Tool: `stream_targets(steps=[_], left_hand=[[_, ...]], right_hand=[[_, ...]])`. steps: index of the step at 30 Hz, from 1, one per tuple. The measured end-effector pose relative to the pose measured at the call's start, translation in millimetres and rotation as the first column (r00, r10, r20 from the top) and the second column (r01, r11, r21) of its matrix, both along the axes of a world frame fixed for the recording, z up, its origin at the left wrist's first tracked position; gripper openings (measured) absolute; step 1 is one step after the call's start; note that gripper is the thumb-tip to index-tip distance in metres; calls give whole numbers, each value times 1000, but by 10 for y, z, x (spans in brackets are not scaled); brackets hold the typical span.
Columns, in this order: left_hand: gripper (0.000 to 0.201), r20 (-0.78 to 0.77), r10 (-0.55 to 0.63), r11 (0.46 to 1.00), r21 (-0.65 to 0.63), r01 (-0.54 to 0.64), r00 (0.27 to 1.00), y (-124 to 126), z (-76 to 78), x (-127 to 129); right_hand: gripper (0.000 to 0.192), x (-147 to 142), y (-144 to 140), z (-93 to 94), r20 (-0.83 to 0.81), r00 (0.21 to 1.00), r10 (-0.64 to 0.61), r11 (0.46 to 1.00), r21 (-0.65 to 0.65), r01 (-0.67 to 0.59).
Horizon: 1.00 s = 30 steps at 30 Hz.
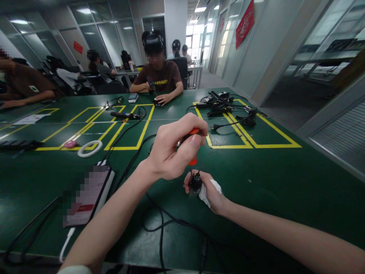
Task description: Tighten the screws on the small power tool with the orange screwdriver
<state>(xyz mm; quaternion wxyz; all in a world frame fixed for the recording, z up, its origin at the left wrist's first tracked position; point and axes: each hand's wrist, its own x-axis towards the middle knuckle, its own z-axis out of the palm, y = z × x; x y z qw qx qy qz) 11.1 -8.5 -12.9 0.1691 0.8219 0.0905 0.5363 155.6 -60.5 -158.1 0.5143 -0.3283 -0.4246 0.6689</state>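
My left hand [171,148] is closed around a screwdriver [193,161] with an orange-red and dark handle. Its thin shaft points down, and the tip reaches a black cylindrical part [196,183] with a narrower ringed top. Whether the tip touches that part or passes beside it, I cannot tell. My right hand [213,194] grips the black part low over the table, fingers curled around it. A crumpled white tissue [204,197] is tucked between this palm and the part. The part's lower end is mostly hidden.
A phone [88,194] on a white cable lies at left, near a tape roll [90,148] and a pink lump [70,144]. Black cords [182,221] cross the green table [270,205]. A heap of black cables [218,102] lies back right. Opposite, a person [161,76] holds a power tool.
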Motion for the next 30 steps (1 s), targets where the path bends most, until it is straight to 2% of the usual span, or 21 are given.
stream_targets(steps=[3, 8, 12, 15, 17, 19, 21, 24, 26, 27, 30], left_hand=[[29, 10, -90, 993, -79, 90, 996, -12, -9, -7], [10, 68, 33, 998, -62, -28, 997, -47, 64, 43], [20, 103, 78, 997, -28, -76, 992, -35, 57, 56], [28, 63, -7, 997, -82, 12, 998, -44, 23, 34], [33, 54, -121, 971, -201, 130, 991, -67, 18, 23], [31, 85, -217, 906, -353, 233, 972, -93, 37, 27], [19, 167, -287, 812, -480, 332, 943, -112, 70, 44], [7, 381, -349, 600, -611, 516, 856, -117, 121, 72], [11, 488, -342, 454, -663, 596, 803, -111, 151, 73], [15, 508, -335, 400, -686, 608, 794, -108, 167, 66], [35, 496, -323, 303, -752, 585, 806, -92, 219, 31]], right_hand=[[50, -2, -2, 7, 17, 1000, -9, 1000, -9, 9], [52, 4, -4, 18, 7, 1000, -2, 1000, 9, 2], [55, 6, -9, 31, 1, 1000, -1, 1000, -9, 1], [54, 6, -15, 38, -3, 1000, 2, 1000, -8, -2], [53, 5, -16, 40, 8, 1000, 1, 1000, 2, -1], [54, 4, -15, 39, 28, 1000, -2, 1000, 14, 1], [53, 3, -13, 37, 38, 999, 0, 1000, 22, -1], [53, 2, -13, 35, 16, 1000, 9, 1000, 11, -9], [52, 3, -17, 37, -3, 1000, 20, 1000, 0, -20], [52, 4, -19, 39, -10, 1000, 26, 1000, -3, -26], [53, 8, -28, 49, -19, 999, 35, 999, -15, -35]])
